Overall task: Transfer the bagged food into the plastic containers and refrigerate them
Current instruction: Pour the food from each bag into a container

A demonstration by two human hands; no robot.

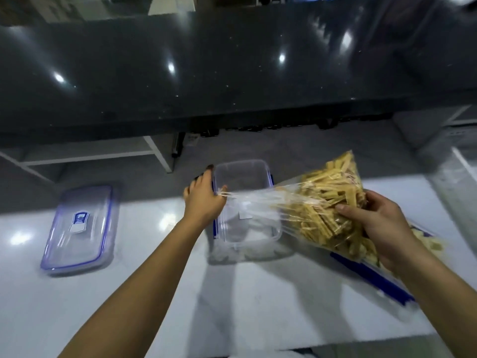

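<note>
**Bag of sticks poised over the open box**

The clear plastic bag of pale yellow stick-shaped food [327,202] hangs tilted over the empty clear rectangular plastic container with blue clips [245,202], which stands on the glossy white table [232,293]. The left hand [204,197] has its grip closed on the bag's stretched mouth at the container's left rim, the film pulled into taut strands. The right hand [371,228] cups the loaded end from beneath and beside it, fingers curled round the bulge, holding it higher than the mouth.

The film looks thin, soft and slippery, and likely to tear where it is drawn tight, so the mouth wants a gathered pinch, not a hard pull. The sticks seem light, dry and brittle; squeezing the bulge could snap them. Support under the bulk, as now, looks the safer hold, with the tilt raised gently so the pieces slide instead of dumping over the rim.

To the left lies a clear rectangular lid with a blue seal and label [80,228], flat on the table. Under the right forearm sits another clear blue-clipped container [371,280], partly hidden, seemingly with pale food in it.
</note>
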